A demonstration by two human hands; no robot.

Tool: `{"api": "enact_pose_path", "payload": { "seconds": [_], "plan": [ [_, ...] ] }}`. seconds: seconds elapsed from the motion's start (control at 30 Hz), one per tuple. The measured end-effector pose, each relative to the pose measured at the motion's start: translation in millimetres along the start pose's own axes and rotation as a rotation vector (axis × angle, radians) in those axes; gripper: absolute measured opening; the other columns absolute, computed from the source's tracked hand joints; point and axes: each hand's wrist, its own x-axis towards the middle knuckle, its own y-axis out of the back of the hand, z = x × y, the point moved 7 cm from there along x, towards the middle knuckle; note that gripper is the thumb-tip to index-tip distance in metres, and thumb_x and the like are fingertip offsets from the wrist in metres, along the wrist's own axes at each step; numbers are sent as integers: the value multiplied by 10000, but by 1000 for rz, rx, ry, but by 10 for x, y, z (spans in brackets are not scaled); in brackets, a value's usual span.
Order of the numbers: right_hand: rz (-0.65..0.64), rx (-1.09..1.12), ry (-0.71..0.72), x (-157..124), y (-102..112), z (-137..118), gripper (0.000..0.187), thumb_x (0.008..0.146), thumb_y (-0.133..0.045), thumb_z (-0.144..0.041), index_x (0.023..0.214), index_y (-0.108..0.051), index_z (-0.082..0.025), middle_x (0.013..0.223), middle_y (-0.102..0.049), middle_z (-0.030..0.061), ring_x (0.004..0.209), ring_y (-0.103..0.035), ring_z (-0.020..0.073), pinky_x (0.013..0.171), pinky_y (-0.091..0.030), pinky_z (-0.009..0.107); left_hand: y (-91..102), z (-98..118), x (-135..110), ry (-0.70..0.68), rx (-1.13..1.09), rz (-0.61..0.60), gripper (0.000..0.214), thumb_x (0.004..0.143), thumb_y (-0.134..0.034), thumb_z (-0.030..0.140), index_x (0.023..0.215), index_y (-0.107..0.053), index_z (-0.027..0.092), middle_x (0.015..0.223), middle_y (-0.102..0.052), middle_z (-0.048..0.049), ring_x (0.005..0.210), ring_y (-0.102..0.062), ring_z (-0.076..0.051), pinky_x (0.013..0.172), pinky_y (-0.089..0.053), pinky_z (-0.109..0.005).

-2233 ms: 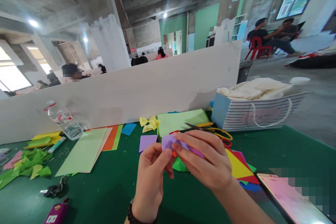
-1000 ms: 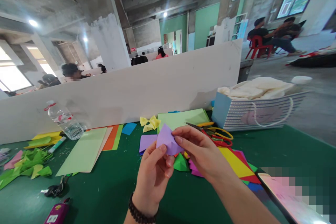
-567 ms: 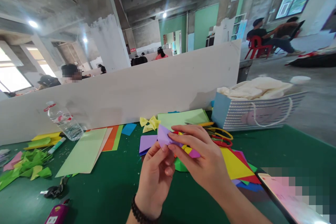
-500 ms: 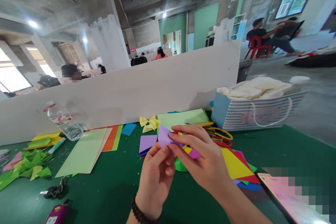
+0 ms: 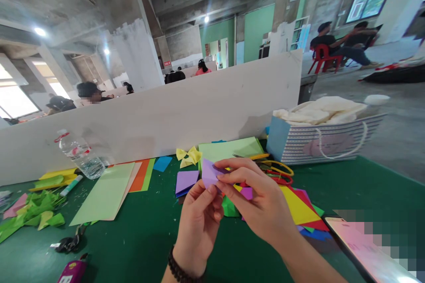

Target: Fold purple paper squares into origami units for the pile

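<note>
Right in the middle, a small folded piece of light purple paper (image 5: 209, 174) sits up off the table between both hands, its pointed top turned away from the wrists. The left hand (image 5: 199, 221) has it pinched narrow at the lower edge, thumb against the near face; the right hand (image 5: 260, 199) closes its fingertips on the right side, hiding part of the folds. This looks like a folding or creasing step, and the next move seems to call for a firm left pinch and light, exact right fingertips. Just left of the left fingertips lies a stack of flat purple paper squares (image 5: 187, 181); straight beyond them, yellow bow-shaped folded papers (image 5: 189, 157). Under the right hand, a green folded paper piece (image 5: 229, 208) peeks out, and beside it, to the right, a flat yellow paper sheet (image 5: 300, 207) tops a colourful pile. Past the right knuckles, scissors with yellow loop handles (image 5: 283, 168); farther out, a striped paper bag with white rope handles (image 5: 335, 139).
</note>
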Motion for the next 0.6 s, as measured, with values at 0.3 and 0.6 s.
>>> {"api": "enact_pose_path", "payload": {
  "seconds": [0.3,0.6],
  "plan": [
    [-158,259,-273,-29,-155,216,280,824,-641,-251,1100,-653,-292,1125,-667,46,1025,-641,198,831,-558,332,-17,54,-4,-69,-73,-48,226,714,-796,267,881,-683,165,882,-665,-34,768,-595,-100,710,-489,-200],
    [-210,376,-583,-145,-261,402,278,750,-711,-405,977,-712,-246,981,-699,48,881,-649,186,744,-559,292,-45,78,-13,-131,-96,-71,170,708,-778,227,856,-711,178,905,-676,-43,902,-617,-154,860,-475,-256]
  ]
}}
